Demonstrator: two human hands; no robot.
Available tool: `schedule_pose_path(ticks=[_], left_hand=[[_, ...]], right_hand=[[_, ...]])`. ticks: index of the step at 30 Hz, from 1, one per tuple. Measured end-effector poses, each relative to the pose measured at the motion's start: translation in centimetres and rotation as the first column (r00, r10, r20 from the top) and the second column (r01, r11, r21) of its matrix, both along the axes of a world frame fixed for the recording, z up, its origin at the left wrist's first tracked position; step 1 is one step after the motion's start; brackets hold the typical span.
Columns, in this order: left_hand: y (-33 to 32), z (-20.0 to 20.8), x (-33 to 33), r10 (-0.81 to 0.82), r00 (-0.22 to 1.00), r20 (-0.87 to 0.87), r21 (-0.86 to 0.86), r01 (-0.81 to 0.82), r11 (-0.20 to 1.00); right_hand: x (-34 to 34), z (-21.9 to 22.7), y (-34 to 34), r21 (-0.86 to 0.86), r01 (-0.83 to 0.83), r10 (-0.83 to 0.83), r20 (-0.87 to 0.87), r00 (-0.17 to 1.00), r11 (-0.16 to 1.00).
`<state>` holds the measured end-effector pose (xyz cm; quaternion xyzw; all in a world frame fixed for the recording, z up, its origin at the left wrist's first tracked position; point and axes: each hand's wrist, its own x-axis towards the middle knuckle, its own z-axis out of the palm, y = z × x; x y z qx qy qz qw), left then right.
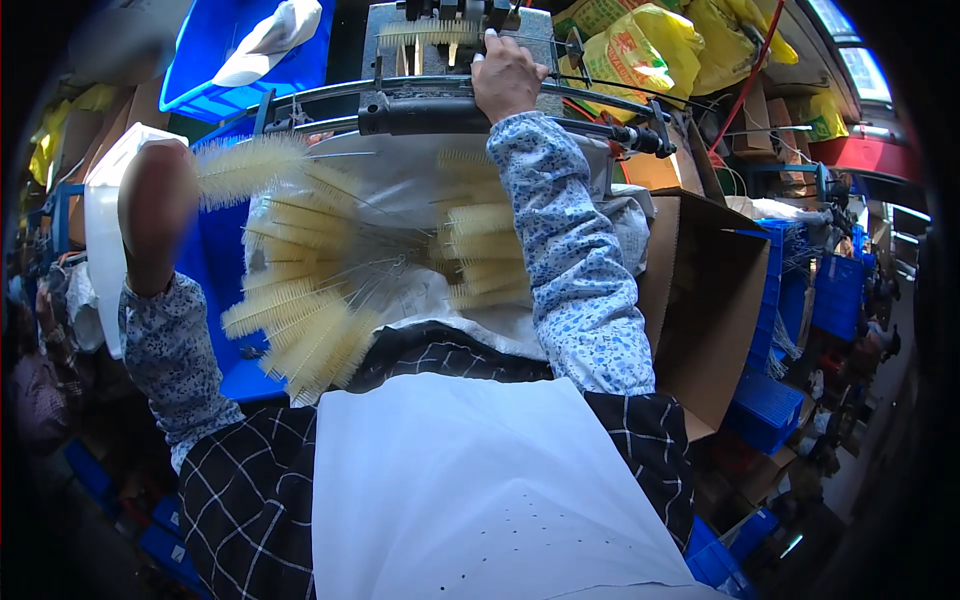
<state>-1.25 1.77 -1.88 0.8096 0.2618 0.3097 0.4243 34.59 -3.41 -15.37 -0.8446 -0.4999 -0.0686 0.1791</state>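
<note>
At the far side my right hand (508, 78) reaches to a small machine (400, 58). Its fingers are bent and closed at the wire end of a pale bristled bottle brush (425, 33) lying across the machine. My left hand (158, 215) is raised at the left, its fingers blurred. Another bottle brush (248, 172) extends rightward from beside that hand, its bare wire pointing right; the blur hides whether the hand grips it. Between my arms, bottle brushes lie in a fanned pile (300, 290) and a second pile (482, 240) on white sheeting (410, 305).
A metal bar with a black sleeve (415, 115) crosses in front of the machine. Blue crates (190, 95) and a white container (103, 225) stand left. An open cardboard box (705, 300) stands right, with yellow bags (645, 50) behind. A white cloth (450, 470) covers my lap.
</note>
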Motion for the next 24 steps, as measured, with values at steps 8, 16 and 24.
schedule_pose_path(ticks=[8,16,24], left_hand=[[0.9,-1.4,-2.5,0.101,0.995,0.026,-0.055,-0.099,0.994],[1.5,-1.8,-2.5,0.162,0.963,0.216,-0.348,-0.079,0.934],[0.4,-2.3,4.0,0.035,0.949,0.312,-0.492,0.13,0.861]], right_hand=[[6.2,-1.6,-3.5,0.08,-0.019,0.018,0.014,1.0,0.997],[16.4,-1.0,-6.7,0.125,-0.089,0.108,-0.16,0.981,0.988],[18.9,2.8,-8.8,-0.171,-0.144,0.18,0.213,0.96,0.975]])
